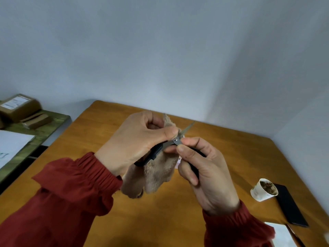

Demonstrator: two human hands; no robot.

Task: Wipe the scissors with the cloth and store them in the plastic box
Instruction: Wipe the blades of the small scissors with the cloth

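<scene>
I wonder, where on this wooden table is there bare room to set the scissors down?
The table is bare along its far edge by the wall, and on the left and near side beneath the left hand. The near right corner is crowded: paper cup, black flat object.

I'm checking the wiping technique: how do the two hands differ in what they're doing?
The left hand clutches the tan cloth and presses it against the scissors near the pivot; the right hand holds no cloth, pinching the scissors with bare fingertips. The left hand is fisted; the right is looser. Both are raised above the wooden table in red sleeves.
</scene>
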